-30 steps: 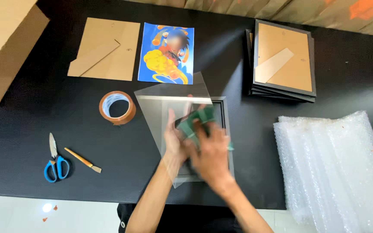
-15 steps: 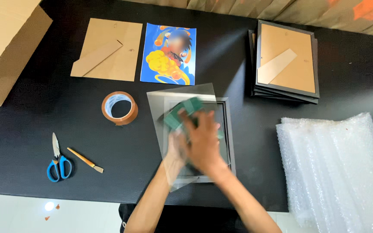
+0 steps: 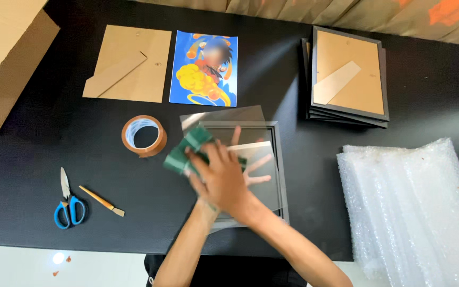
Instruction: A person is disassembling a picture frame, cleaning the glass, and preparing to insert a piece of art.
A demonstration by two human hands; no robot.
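At centre frame, the right hand (image 3: 220,178) grips a green cloth (image 3: 187,151) against a glass sheet (image 3: 251,114); the left hand (image 3: 248,165), fingers spread wide, supports the glass from underneath, above a picture frame (image 3: 278,159).

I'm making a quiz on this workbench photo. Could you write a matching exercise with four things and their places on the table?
Things:
1. scissors
2. tape roll
3. bubble wrap
4. stack of frames

Places:
A. top right
B. near left edge, beside a small brush
C. right edge, nearest the person
D. just left of the glass sheet

Pairs: 1-B, 2-D, 3-C, 4-A
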